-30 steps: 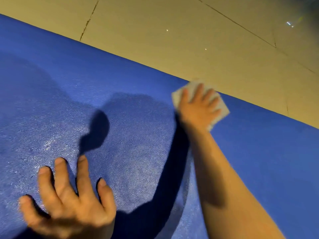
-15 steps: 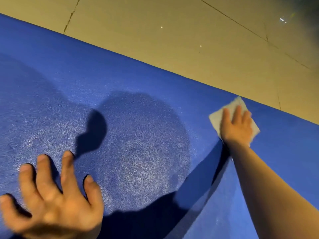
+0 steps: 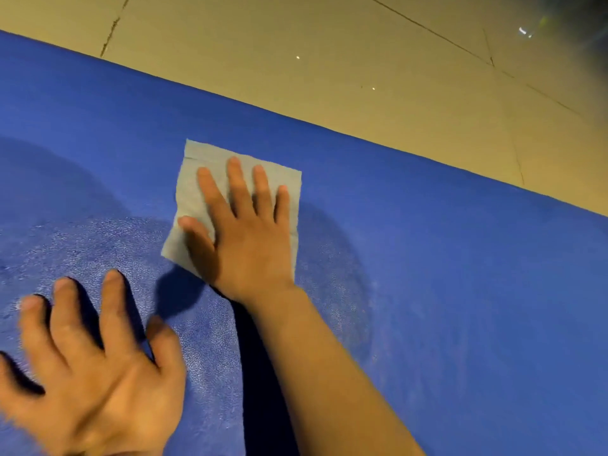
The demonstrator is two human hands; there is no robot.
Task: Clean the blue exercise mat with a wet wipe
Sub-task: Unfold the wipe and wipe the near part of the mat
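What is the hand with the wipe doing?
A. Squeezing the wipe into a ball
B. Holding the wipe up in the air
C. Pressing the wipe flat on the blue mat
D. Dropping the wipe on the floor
C: the right hand lies with straight, spread fingers on the wet wipe, which is spread flat on the blue exercise mat.

Warm, dim light casts hard dark shadows across the mat (image 3: 460, 258); the left hand (image 3: 98, 373) is motion-blurred, and the top right corner is hazy.
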